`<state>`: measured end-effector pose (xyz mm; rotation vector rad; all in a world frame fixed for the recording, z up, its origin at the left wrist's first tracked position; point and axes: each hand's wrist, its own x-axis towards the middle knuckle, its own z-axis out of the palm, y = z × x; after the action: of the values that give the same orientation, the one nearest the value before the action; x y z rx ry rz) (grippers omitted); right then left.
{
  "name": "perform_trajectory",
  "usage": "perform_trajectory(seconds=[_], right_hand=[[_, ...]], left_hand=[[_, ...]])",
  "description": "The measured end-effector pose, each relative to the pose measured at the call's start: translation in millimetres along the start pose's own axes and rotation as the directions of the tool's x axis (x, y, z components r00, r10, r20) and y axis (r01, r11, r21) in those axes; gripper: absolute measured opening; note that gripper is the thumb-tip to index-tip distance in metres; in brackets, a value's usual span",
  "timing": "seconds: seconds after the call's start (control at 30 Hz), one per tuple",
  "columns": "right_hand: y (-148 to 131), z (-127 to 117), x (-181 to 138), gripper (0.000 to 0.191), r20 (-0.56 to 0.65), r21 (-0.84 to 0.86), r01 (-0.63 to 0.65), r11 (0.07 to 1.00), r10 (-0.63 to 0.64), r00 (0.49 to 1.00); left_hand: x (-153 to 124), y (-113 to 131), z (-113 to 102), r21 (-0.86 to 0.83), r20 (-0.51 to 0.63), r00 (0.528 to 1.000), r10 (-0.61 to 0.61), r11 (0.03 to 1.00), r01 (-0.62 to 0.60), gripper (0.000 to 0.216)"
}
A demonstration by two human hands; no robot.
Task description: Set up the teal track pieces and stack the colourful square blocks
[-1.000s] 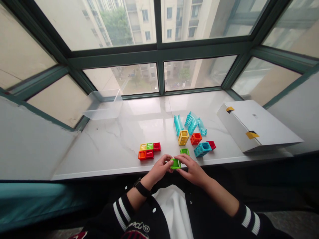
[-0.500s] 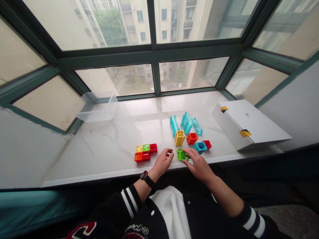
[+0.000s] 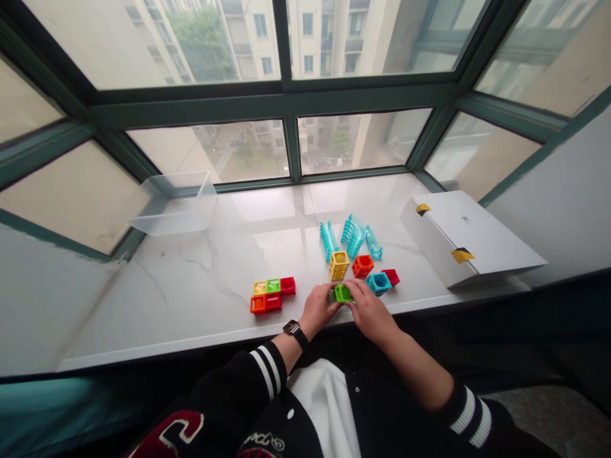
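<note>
A green toy block (image 3: 342, 293) with open sides sits between my two hands near the sill's front edge. My left hand (image 3: 319, 310) grips its left side, fingers closed against it. From the right, my right hand (image 3: 372, 313) pinches the same block, partly covering it. Just behind stands a yellow block (image 3: 338, 266), with an orange-red block (image 3: 363, 266) beside it. To the right of my right hand are a blue block (image 3: 379, 284) and a small red block (image 3: 392, 277). Left of my hands lies a cluster of yellow, green, red and orange blocks (image 3: 273, 294).
Clear turquoise track pieces (image 3: 353, 236) lie behind the blocks. A transparent plastic bin (image 3: 174, 216) stands at the back left of the white marbled sill (image 3: 200, 318). At the right is a white box (image 3: 477, 235) with yellow-black tabs. Windows enclose the back.
My left hand has moved right and closed on the green block, which my right hand still holds. The view has shifted slightly.
</note>
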<state>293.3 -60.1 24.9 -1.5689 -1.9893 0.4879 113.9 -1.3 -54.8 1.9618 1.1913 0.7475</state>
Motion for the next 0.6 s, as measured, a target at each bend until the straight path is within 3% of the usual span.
perform_trajectory(seconds=[0.3, 0.6], right_hand=[[6, 12, 9, 0.056, 0.080, -0.089, -0.064, 0.994, 0.071, 0.994], [3, 9, 16, 0.053, 0.161, -0.128, -0.107, 0.986, 0.127, 0.979]], left_hand=[[-3, -4, 1, 0.020, -0.005, 1.000, 0.010, 1.000, -0.010, 0.043], [-2, -6, 3, 0.033, -0.015, 0.998, 0.056, 0.998, -0.056, 0.043]])
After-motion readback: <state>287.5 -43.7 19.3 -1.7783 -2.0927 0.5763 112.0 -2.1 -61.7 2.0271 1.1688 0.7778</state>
